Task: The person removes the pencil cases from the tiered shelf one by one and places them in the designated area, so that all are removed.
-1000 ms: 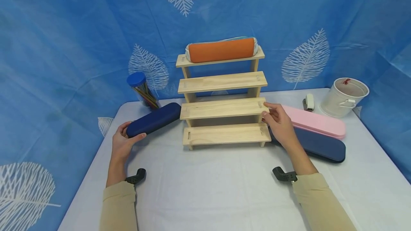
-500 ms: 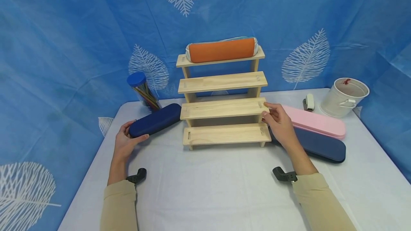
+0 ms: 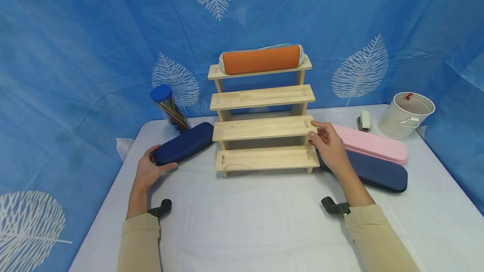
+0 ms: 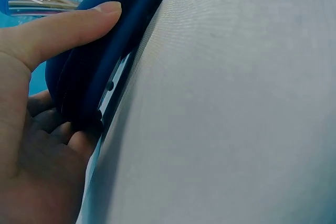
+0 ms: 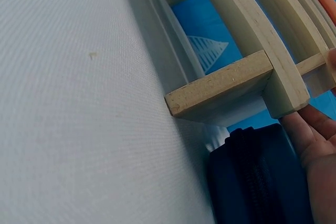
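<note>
A navy zip pencil case (image 3: 184,142) slants at the left of the table, its far end by the wooden step shelf (image 3: 264,127). My left hand (image 3: 148,170) grips the near end, thumb along the side facing me and fingers around the back. In the left wrist view the thumb lies across the pencil case (image 4: 105,40) and the fingertips are at its lower edge. My right hand (image 3: 332,148) pinches the right end of the shelf's second step from the bottom. An orange pencil case (image 3: 261,60) with pale ends lies on the top step.
Right of the shelf lie a pink case (image 3: 372,144) and a dark blue zip case (image 3: 372,170). Behind them are a white stapler (image 3: 364,121) and a white metal bucket (image 3: 404,116). A blue-lidded jar of sticks (image 3: 169,108) stands at the back left.
My left hand and the near end of the navy pencil case have shifted slightly right and toward me. The right hand stays at the shelf.
</note>
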`<state>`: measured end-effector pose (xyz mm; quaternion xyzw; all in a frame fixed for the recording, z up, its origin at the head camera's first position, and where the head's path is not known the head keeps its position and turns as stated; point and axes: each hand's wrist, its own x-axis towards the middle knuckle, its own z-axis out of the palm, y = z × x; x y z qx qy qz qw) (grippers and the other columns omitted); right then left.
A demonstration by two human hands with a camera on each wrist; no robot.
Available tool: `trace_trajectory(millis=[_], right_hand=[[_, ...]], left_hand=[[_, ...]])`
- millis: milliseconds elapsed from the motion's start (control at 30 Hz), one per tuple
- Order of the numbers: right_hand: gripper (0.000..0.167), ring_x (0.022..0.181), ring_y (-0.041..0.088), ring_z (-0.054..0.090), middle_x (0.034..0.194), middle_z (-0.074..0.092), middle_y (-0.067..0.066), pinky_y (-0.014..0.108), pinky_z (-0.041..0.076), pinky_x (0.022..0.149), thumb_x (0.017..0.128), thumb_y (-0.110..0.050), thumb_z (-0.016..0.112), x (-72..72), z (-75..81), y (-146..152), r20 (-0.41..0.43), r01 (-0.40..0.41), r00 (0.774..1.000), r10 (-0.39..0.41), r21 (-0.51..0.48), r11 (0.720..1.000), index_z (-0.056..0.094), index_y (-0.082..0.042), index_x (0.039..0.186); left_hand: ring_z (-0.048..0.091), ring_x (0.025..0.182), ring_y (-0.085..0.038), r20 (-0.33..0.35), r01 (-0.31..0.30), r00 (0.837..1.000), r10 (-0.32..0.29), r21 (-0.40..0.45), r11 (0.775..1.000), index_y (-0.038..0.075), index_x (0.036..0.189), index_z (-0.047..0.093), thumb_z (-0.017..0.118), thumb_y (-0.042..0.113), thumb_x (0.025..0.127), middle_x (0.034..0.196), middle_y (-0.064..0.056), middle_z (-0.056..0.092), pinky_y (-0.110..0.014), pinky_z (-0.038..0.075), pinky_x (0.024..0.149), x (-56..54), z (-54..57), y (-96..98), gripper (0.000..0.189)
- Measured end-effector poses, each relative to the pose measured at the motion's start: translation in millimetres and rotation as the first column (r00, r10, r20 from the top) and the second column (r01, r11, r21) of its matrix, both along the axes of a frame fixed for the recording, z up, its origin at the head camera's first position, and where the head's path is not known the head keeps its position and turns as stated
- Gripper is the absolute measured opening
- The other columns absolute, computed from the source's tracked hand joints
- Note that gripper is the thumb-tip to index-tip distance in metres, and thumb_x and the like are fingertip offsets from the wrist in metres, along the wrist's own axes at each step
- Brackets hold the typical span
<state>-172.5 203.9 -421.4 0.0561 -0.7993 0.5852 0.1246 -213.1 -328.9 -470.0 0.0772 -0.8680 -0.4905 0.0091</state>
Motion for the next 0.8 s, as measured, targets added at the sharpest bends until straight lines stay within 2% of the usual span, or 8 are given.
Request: trace_trajectory(millis=[133,300,500,600,700,733,800], right_hand=[[0.041,0.102,0.027,0.06,0.115,0.055,0.017,0.031,0.052,0.084,0.099,-0.018,0.054,-0.4,0.1,1,-0.005,0.003,1.0,-0.003,-0.01,1.0,0.047,0.0,0.135],[0.041,0.103,0.025,0.06,0.116,0.053,0.016,0.034,0.051,0.085,0.099,-0.018,0.054,-0.8,-0.1,0,0.006,-0.012,1.0,0.012,-0.025,1.0,0.047,-0.001,0.136],[0.042,0.102,0.024,0.06,0.114,0.054,0.015,0.03,0.052,0.084,0.099,-0.02,0.055,-3.1,-4.7,1,0.008,-0.006,1.0,0.006,-0.02,1.0,0.047,-0.003,0.136],[0.042,0.101,0.023,0.06,0.116,0.054,0.015,0.029,0.052,0.084,0.099,-0.02,0.055,-3.6,-5.9,2,0.007,-0.007,1.0,0.007,-0.027,1.0,0.047,-0.003,0.136],[0.042,0.101,0.022,0.06,0.116,0.054,0.016,0.031,0.052,0.084,0.099,-0.02,0.055,-3.4,-6.0,2,-0.001,-0.006,1.0,0.006,-0.025,1.0,0.047,-0.002,0.136],[0.041,0.101,0.024,0.06,0.115,0.054,0.017,0.032,0.052,0.085,0.099,-0.018,0.054,-1.3,-2.2,1,-0.001,-0.006,1.0,0.006,-0.023,1.0,0.047,0.0,0.136],[0.041,0.102,0.024,0.06,0.115,0.054,0.017,0.033,0.051,0.085,0.099,-0.018,0.054,-1.0,-1.5,0,0.002,-0.004,1.0,0.004,-0.015,1.0,0.047,0.0,0.136]], left_hand=[[0.03,0.136,-0.038,-0.01,0.036,0.999,-0.036,-0.003,0.999,0.007,0.152,0.021,0.088,0.029,0.07,0.151,-0.022,0.027,-0.05,0.029,0.107,0.5,-1.2,-0.9,0.108],[0.03,0.136,-0.037,-0.019,0.065,0.998,-0.065,0.021,0.998,0.006,0.151,0.023,0.088,0.025,0.07,0.151,-0.02,0.028,-0.049,0.029,0.107,2.6,-1.4,-5.8,0.105],[0.028,0.137,-0.039,-0.004,0.103,0.995,-0.103,0.015,0.995,0.005,0.152,0.019,0.087,0.023,0.071,0.152,-0.021,0.023,-0.052,0.027,0.107,4.3,1.5,-7.6,0.107],[0.022,0.138,-0.042,0.057,0.124,0.991,-0.122,-0.045,0.991,0.007,0.153,0.011,0.083,0.023,0.075,0.154,-0.023,0.015,-0.056,0.024,0.107,4.3,8.8,-3.9,0.107],[0.014,0.139,-0.047,0.106,0.152,0.985,-0.138,-0.135,0.979,0.008,0.154,0.004,0.077,0.023,0.08,0.157,-0.022,0.003,-0.063,0.02,0.105,2.8,21.8,4.3,0.105],[0.012,0.14,-0.046,0.104,0.155,0.985,-0.14,-0.156,0.976,0.009,0.154,0.004,0.075,0.022,0.081,0.158,-0.02,0.0,-0.064,0.019,0.105,2.2,26.7,7.9,0.103],[0.008,0.141,-0.044,0.05,0.148,0.989,-0.142,-0.186,0.971,0.009,0.154,0.006,0.073,0.022,0.083,0.159,-0.015,-0.003,-0.066,0.018,0.105,0.5,35.7,14.9,0.098]])
